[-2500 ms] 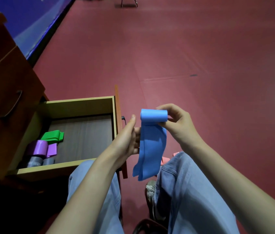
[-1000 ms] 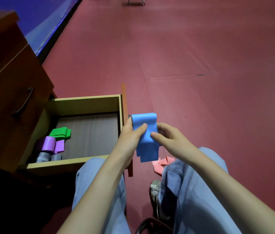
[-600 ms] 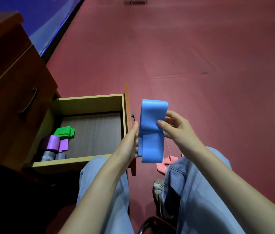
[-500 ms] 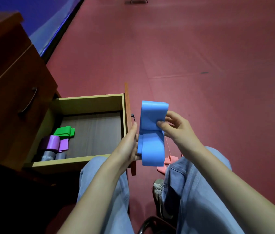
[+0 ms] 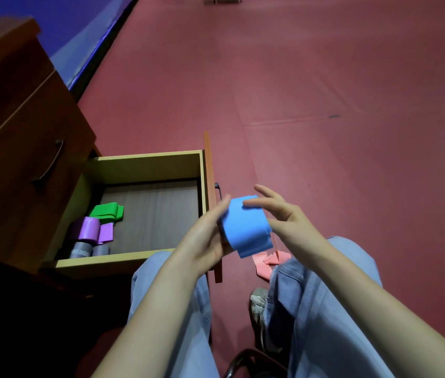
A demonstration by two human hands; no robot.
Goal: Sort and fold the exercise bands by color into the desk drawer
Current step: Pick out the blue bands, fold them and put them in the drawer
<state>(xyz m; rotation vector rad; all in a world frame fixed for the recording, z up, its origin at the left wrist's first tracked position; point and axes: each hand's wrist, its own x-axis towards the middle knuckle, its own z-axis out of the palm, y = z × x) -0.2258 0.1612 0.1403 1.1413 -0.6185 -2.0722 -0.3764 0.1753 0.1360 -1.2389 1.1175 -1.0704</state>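
A blue exercise band (image 5: 246, 227), folded into a short thick bundle, sits between my hands just right of the open drawer's front panel. My left hand (image 5: 205, 238) grips its left side from below. My right hand (image 5: 276, 211) presses fingertips on its top edge, fingers spread. The open desk drawer (image 5: 145, 165) holds a folded green band (image 5: 106, 211), purple bands (image 5: 90, 229) and grey bands (image 5: 85, 251) along its left side. A pink band (image 5: 267, 261) lies on the floor beside my right knee.
The wooden desk (image 5: 16, 148) with a closed upper drawer stands at the left. Red floor stretches ahead and to the right. My legs in blue jeans and a shoe (image 5: 259, 309) fill the lower part of the view. A blue mat edge (image 5: 98, 34) runs along the far left.
The blue band hung long from my hands; it is now folded down into a compact bundle, held lower and flatter. My right hand's fingers have spread on top of it.
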